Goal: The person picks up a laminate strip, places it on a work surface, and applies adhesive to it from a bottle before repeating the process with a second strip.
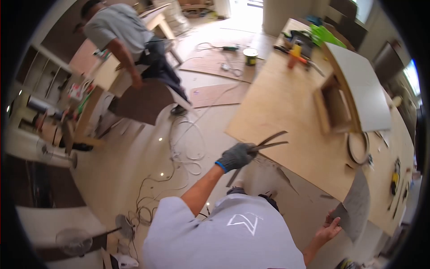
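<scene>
Far left: co-worker (125,42) bent over a wooden cabinet piece (105,74), well apart from both of the wearer's hands. White cable (188,143) looped on the floor, left of and just below the gloved fingers.

Left hand (237,156): grey glove, blue cuff, fist fully closed around a bundle of thin dark strips (264,143). Strips stick out right and up past the fingers, over the near edge of the plywood bench (291,112); one tail hangs down-left below the fist.

Right hand (330,229): bare, low right. Fingers curled onto the lower edge of a grey sheet offcut (356,206), thumb side on it, the rest partly hidden behind it. Offcut rises up and right from the fingertips, along the bench's near edge.

Beyond the offcut's top: coil of edge banding (358,147) flat on the bench. White panel (363,85) further up the bench.
</scene>
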The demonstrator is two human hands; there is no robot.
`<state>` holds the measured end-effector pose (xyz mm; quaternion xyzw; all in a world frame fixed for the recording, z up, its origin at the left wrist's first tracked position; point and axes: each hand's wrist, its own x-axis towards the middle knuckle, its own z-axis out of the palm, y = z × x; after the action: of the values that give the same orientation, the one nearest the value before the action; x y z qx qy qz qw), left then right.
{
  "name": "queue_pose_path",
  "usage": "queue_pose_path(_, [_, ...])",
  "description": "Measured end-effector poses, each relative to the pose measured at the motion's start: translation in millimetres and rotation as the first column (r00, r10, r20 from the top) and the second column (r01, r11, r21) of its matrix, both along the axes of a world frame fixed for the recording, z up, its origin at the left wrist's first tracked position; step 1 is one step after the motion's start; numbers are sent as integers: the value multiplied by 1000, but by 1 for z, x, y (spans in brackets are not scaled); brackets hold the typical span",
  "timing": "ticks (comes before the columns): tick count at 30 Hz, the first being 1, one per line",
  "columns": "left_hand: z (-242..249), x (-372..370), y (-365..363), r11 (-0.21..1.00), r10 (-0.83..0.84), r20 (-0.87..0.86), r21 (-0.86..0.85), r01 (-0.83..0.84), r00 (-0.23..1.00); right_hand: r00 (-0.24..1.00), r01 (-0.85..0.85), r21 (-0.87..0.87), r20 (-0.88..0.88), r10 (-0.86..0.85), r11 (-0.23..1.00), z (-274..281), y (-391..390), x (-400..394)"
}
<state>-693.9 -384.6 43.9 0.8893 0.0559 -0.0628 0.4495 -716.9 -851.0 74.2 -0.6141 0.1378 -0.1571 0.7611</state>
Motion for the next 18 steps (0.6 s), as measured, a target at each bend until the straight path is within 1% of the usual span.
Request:
queue_pose_path(1, [15, 2, -5, 999, 19, -79, 35, -16, 997, 998, -54, 45, -15, 55, 998, -14, 12, 10])
queue_pose_path(2, [16, 4, -7, 998, 48, -100, 43, -44, 994, 995, -90, 83, -34, 93, 992, -25, 21, 17])
queue_pose_path(4, [9, 3, -20, 995, 93, -124, 57, -86, 988, 990, -59, 135, -118, 75, 989, -58, 45, 38])
queue_pose_path(5, [9, 2, -27, 994, 106, -120, 52, -100, 987, 975, -78, 271, -178, 130, 959, -69, 54, 47])
queue_pose_path(6, [-1, -15, -2, 992, 126, -95, 15, -125, 988, 957, -104, 372, -214, 194, 922, -69, 96, 42])
queue_pose_path(9, [-1, -69, 23, 974, 226, -108, 15, -226, 968, 951, -79, 494, -224, 215, 866, -66, 167, 33])
queue_pose_path(11, [2, -93, 36, 959, 285, -133, 48, -281, 949, 931, -90, 525, -257, 258, 846, -55, 200, 36])
queue_pose_path(12, [-1, -104, 43, 951, 310, -136, 20, -310, 941, 923, -79, 539, -278, 266, 838, -52, 213, 33])
queue_pose_path(14, [-13, -120, 62, 932, 351, -136, -46, -360, 927, 896, -154, 547, -274, 350, 823, -61, 238, 31])
queue_pose_path(15, [-14, -123, 73, 936, 347, -151, -3, -351, 926, 884, -189, 540, -270, 381, 820, -66, 249, 30])
queue_pose_path(17, [-19, -125, 95, 944, 330, 1, -18, -330, 944, 858, -244, 553, -261, 443, 797, -79, 281, 22])
queue_pose_path(18, [-23, -119, 107, 962, 273, 73, -39, -270, 959, 837, -292, 560, -242, 491, 775, -74, 306, 16])
